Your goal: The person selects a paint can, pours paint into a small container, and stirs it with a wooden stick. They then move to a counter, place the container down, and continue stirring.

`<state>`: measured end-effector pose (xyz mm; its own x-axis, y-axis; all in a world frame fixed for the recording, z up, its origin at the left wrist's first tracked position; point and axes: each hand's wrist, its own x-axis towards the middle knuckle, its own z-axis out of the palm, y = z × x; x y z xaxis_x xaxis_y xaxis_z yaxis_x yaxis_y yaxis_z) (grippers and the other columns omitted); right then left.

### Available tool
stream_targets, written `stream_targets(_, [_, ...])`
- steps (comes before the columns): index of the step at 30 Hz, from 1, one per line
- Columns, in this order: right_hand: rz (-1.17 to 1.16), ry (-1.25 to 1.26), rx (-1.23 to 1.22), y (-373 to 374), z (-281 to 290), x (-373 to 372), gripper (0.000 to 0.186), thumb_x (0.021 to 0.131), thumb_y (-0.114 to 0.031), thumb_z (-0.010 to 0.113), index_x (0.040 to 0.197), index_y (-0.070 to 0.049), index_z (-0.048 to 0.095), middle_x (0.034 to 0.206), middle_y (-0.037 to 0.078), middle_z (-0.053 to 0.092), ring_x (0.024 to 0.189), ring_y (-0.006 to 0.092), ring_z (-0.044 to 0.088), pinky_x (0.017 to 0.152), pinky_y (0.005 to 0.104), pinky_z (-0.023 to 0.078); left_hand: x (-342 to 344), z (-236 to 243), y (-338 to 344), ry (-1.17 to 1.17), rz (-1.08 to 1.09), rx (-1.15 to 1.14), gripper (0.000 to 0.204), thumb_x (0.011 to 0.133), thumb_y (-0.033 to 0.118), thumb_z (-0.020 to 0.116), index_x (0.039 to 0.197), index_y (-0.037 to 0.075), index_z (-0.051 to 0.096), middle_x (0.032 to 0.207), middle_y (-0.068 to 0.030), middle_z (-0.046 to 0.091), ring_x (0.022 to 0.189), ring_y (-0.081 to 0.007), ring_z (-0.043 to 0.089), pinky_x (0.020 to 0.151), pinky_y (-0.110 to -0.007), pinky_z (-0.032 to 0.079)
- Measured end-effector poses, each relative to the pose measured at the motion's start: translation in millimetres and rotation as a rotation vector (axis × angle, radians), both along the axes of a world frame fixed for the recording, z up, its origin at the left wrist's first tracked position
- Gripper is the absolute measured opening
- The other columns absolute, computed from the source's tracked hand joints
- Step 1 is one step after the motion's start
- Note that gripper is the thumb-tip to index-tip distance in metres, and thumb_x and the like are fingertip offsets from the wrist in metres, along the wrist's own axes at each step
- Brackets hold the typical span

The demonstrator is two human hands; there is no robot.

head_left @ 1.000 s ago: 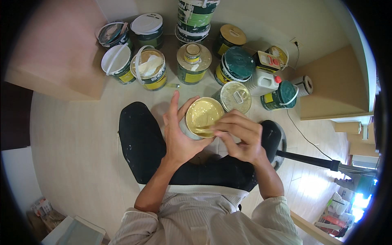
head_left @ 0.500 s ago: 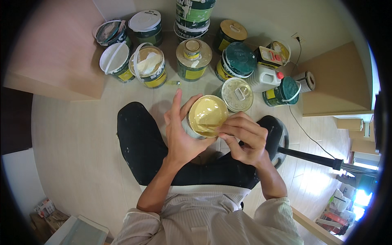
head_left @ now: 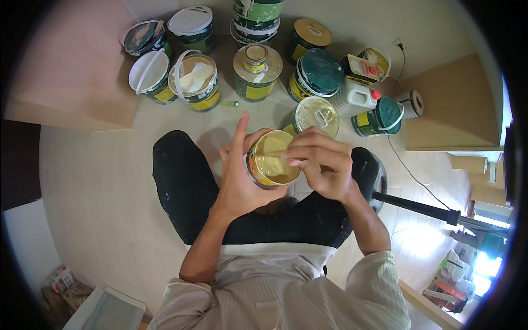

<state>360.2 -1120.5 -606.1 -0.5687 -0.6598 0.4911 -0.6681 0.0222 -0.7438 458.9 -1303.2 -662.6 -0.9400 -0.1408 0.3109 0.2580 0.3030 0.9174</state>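
Note:
Above my lap, my left hand is wrapped round a small can of pale yellow paint, its thumb or a finger pointing up along the side. The can leans so that its open mouth faces up and to the right. At the right rim, my right hand is closed, with the fingers pinching a thin stick coated in the same paint. The stick reaches into the can; its upper part is hidden by my fingers. Just beyond the can stands a paint tin with a metal lid.
Several paint buckets line the far wall, among them a white-lidded bucket, an open-handled bucket and a green-lidded one. A white jug has a red cap. A cable crosses the floor at right, near a black pole.
The can has tilted, so more of its printed side shows. My right hand has moved slightly up and left over the rim, and the stick has shifted inside the paint.

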Motion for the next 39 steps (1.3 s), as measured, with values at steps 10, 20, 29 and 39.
stream_targets(10, [-0.145, 0.171, 0.168, 17, 18, 0, 0.02, 0.082, 0.008, 0.081, 0.101, 0.002, 0.08, 0.094, 0.014, 0.073, 0.081, 0.0271, 0.071, 0.071, 0.0368, 0.058, -3, -7, 1, 0.038, 0.004, 0.033, 0.138, 0.063, 0.023, 0.099, 0.17, 0.004, 0.014, 0.146, -0.0122, 0.068, 0.135, -0.0276, 0.061, 0.114, -0.049, 0.025])
stream_targets(20, [-0.381, 0.204, 0.129, 11, 11, 41, 0.016, 0.081, 0.011, 0.082, 0.095, 0.005, 0.076, 0.09, 0.014, 0.075, 0.074, 0.0245, 0.073, 0.063, 0.0321, 0.058, -8, -18, 1, 0.101, 0.112, -0.069, 0.137, 0.065, 0.028, 0.1, 0.169, 0.004, 0.014, 0.146, -0.0108, 0.069, 0.131, -0.0261, 0.063, 0.112, -0.047, 0.027])
stream_targets(29, [-0.379, 0.155, 0.078, -3, 1, 38, 0.017, 0.084, 0.008, 0.081, 0.101, 0.006, 0.078, 0.094, 0.016, 0.076, 0.078, 0.0269, 0.074, 0.069, 0.0337, 0.06, -11, -18, 5, 0.084, 0.062, -0.038, 0.143, 0.062, 0.026, 0.104, 0.169, 0.003, 0.012, 0.145, -0.0149, 0.068, 0.13, -0.0257, 0.066, 0.111, -0.041, 0.036])
stream_targets(39, [-0.293, 0.179, 0.154, 17, 4, 28, 0.016, 0.08, 0.009, 0.081, 0.095, 0.005, 0.076, 0.096, 0.016, 0.075, 0.085, 0.0294, 0.075, 0.071, 0.0359, 0.06, -14, -24, 4, 0.068, 0.079, 0.021, 0.139, 0.062, 0.024, 0.101, 0.169, 0.003, 0.015, 0.145, -0.0099, 0.069, 0.13, -0.0244, 0.065, 0.111, -0.046, 0.028])
